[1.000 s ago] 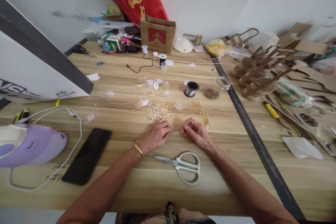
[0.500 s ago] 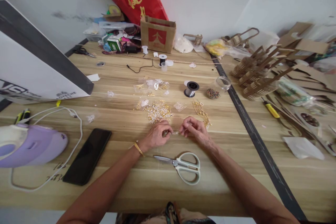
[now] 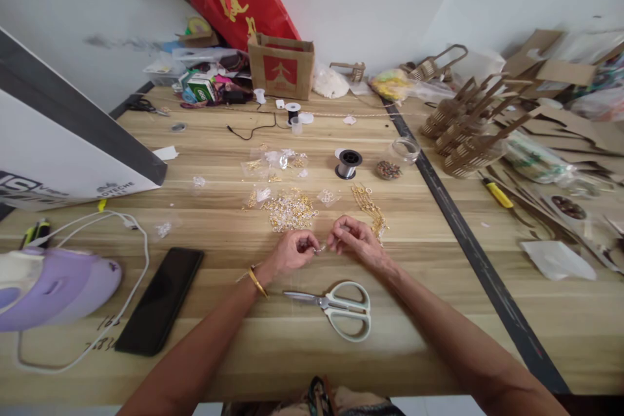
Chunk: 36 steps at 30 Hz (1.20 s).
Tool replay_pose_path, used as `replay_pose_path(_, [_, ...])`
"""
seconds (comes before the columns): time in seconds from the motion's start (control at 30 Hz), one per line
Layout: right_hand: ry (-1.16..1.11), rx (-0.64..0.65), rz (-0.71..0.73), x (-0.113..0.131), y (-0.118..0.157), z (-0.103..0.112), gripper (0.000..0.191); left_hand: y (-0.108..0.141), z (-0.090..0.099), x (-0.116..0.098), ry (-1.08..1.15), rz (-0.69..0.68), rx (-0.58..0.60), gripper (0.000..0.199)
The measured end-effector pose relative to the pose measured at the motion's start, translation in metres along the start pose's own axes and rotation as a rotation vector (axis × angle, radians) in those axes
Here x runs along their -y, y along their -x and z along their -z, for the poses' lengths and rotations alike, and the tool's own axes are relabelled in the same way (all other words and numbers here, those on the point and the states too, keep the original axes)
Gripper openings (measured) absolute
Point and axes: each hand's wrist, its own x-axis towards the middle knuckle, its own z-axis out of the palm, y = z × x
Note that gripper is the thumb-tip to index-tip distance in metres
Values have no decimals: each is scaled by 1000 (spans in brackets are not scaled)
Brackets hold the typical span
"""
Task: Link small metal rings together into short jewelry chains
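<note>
My left hand [image 3: 291,252] is closed on a small strand of beads [image 3: 318,249], which pokes out from between its fingertips toward the right. Close beside it, my right hand [image 3: 355,238] has its fingers pinched together at the strand's other side; what they hold is too small to make out. Just beyond both hands lies a pile of gold and clear beads [image 3: 291,210]. Gold chains [image 3: 369,207] rest behind my right hand. Scissors [image 3: 336,307] with pale green handles lie below the hands, blades pointing left.
A black phone [image 3: 160,301] and a purple device [image 3: 63,283] with a white cable are at left. Behind the beads stand a wire spool [image 3: 348,164] and a round container of mixed beads [image 3: 389,169]. Small woven baskets [image 3: 470,149] and a yellow-handled cutter [image 3: 498,193] are at right.
The view has shifted slightly, so the table's objects sit a little further left. The fingers of my left hand have turned a little around the strand; both hands remain close together.
</note>
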Motion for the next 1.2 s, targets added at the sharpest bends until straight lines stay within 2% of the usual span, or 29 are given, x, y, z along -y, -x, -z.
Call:
replay_pose_path(0.2, [-19, -2, 8, 1, 0, 0, 31, 0, 2, -3, -21, 1, 1, 10])
replay_pose_path(0.37, [-53, 10, 27, 2, 0, 0, 27, 0, 0, -6, -176, -36, -53, 15])
replay_pose_path(0.47, [-58, 8, 30, 2, 0, 0, 26, 1, 0, -6, -240, -60, -62, 5])
replay_pose_path(0.57, [-58, 0, 34, 2, 0, 0, 25, 0, 1, -5, -258, -89, -63, 5])
replay_pose_path(1.2, [-65, 4, 39, 3, 0, 1, 28, -1, 9, -11, -49, -33, 24, 22])
